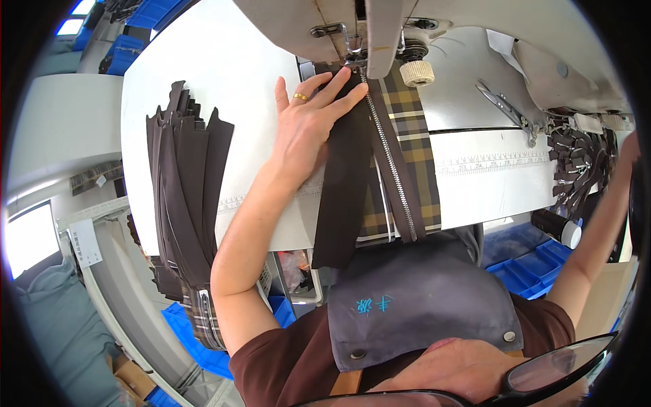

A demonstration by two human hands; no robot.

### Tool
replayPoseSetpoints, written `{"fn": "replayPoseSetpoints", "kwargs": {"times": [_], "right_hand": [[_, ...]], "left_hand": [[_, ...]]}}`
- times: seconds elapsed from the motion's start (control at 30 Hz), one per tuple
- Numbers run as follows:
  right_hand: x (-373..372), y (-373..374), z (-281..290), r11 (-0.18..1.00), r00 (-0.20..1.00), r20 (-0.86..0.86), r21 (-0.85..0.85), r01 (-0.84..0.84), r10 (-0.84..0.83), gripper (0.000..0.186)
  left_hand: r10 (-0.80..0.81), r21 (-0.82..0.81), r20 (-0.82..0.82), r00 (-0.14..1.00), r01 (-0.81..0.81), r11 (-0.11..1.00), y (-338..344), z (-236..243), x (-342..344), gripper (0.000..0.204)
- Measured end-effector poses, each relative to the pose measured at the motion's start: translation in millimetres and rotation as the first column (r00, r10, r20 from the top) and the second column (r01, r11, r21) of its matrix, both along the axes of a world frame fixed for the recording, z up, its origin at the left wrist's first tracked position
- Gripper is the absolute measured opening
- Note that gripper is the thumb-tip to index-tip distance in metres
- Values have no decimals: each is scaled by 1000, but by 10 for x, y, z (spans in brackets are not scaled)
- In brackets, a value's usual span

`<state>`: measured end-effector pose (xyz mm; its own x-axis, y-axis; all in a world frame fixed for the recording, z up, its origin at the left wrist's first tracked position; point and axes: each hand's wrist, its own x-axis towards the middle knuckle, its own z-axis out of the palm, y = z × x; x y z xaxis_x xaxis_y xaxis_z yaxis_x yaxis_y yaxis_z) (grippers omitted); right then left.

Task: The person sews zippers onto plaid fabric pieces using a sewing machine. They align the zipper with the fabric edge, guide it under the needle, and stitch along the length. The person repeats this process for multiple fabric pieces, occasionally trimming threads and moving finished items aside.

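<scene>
**Left hand laid open on dark strip and zipper at the sewing machine foot; right hand's state not determinable**

Far left of the left hand, a bundle of dark brown strips [186, 183] lies lengthwise on the white table [254, 122], its lower part running past the front edge. Beneath that part, left of the left elbow, plaid pieces with a zipper [205, 308] hang down.

The left hand [308, 122], wearing a gold-coloured ring [300, 97], is palm down with fingers spread, clenching nothing. Its fingers rest on a wide dark strip [342, 176], which runs from the presser foot [355, 57] just beyond the fingertips to below the hand, over the table's edge.

Immediately right of the fingertips, a metal-toothed zipper [390, 149] on dark tape slants down toward the wearer. Plaid cloth [417, 163] lies under it, showing on both sides. A pale knurled knob [416, 73] stands on the sewing machine [468, 17], up and right of the hand.

Farther right of the hand are metal snips [505, 108], a blue tray [532, 268] lower down, a dark bottle with a white cap [557, 227] and bunched dark zippers [580, 163].

The right hand [632, 149], beside that bunch, is cut by the dark rim; cannot tell whether it grips anything.
</scene>
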<state>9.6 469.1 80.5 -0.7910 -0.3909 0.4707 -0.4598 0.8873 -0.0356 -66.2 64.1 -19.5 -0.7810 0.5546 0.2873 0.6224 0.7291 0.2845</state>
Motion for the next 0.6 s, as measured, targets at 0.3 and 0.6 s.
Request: {"fn": "replayPoseSetpoints", "kwargs": {"times": [0.3, 0.6], "right_hand": [[379, 2003, -581, 795, 772, 196, 112, 596, -605, 42], [177, 2499, -1093, 700, 656, 256, 154, 697, -710, 38]], "left_hand": [[24, 4, 6, 1000, -24, 1000, 10, -8, 2, 60], [45, 27, -19, 999, -44, 999, 52, -10, -15, 43]]}}
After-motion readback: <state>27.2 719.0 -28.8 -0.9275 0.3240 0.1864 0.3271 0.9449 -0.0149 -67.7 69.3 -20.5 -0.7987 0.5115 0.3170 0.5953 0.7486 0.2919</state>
